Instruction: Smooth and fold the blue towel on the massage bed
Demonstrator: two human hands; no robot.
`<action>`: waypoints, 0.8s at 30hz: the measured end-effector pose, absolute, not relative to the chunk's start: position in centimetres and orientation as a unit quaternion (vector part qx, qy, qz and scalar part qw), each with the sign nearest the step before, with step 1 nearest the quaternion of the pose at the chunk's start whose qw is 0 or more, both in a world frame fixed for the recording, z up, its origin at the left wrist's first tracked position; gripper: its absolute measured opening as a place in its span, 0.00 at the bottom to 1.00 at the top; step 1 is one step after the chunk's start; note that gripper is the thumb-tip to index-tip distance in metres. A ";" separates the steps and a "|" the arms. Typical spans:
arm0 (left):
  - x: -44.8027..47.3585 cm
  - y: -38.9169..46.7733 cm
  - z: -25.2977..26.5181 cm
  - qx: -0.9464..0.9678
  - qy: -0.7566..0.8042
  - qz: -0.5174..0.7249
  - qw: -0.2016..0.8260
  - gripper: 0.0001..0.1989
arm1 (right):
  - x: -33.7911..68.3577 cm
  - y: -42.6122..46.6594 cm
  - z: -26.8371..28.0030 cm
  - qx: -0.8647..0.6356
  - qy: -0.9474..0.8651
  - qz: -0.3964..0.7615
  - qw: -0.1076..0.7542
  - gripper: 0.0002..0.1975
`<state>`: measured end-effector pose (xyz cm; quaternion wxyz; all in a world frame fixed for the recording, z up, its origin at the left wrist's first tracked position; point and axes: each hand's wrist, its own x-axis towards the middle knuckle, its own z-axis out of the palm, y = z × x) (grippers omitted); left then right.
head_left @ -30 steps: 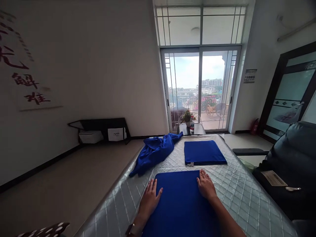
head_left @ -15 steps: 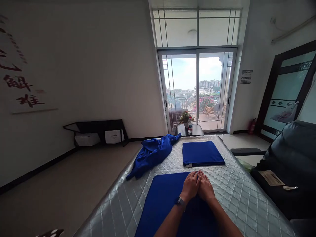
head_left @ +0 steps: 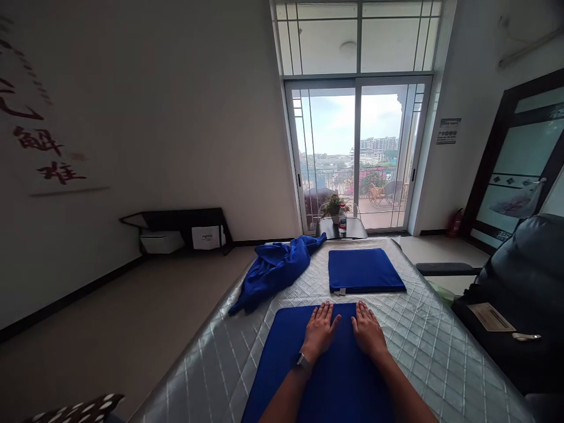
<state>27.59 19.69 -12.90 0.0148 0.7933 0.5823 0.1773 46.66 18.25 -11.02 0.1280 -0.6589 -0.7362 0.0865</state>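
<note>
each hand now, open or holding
Left hand: open, flat on the blue cloth, holding nothing.
Right hand: open, at the cloth's right edge, holding nothing.

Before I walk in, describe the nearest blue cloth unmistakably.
Find the silver mattress near the glass door. On it, nearer the camera than the crumpled cloth and the tagged cloth, lies a smooth blue cloth. Unlike them, it has the left hand and the right hand resting on it.

Near blue cloth (head_left: pixel 341 379) runs off btm edge; L hand (head_left: pixel 319 331) & R hand (head_left: pixel 368 331) w/ forearms (head_left: pixel 285 393) hide pt of it. Brown dotted fabric (head_left: pixel 83 410) (just a bit showing) cut off at btm L. Wall scroll (head_left: pixel 50 141) & black armchair (head_left: pixel 543 258) cropped at L & R edges, resp. White tag (head_left: pixel 342 291) & tan card (head_left: pixel 491 317) too small to read.
</note>
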 end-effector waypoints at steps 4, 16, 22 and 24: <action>22.2 19.6 -13.2 0.762 0.625 0.169 0.005 0.33 | 46.6 18.2 -11.0 -0.659 -0.737 0.082 0.128 0.34; 12.9 18.2 -13.6 0.686 0.707 0.168 -0.022 0.40 | 46.6 18.5 -11.4 -0.663 -0.738 0.062 0.110 0.34; 13.2 17.9 -13.3 0.687 0.705 0.174 -0.028 0.40 | 46.4 18.6 -11.5 -0.665 -0.737 0.058 0.105 0.34; 13.2 17.9 -13.3 0.686 0.706 0.174 -0.030 0.39 | 46.4 18.6 -11.5 -0.665 -0.737 0.056 0.105 0.34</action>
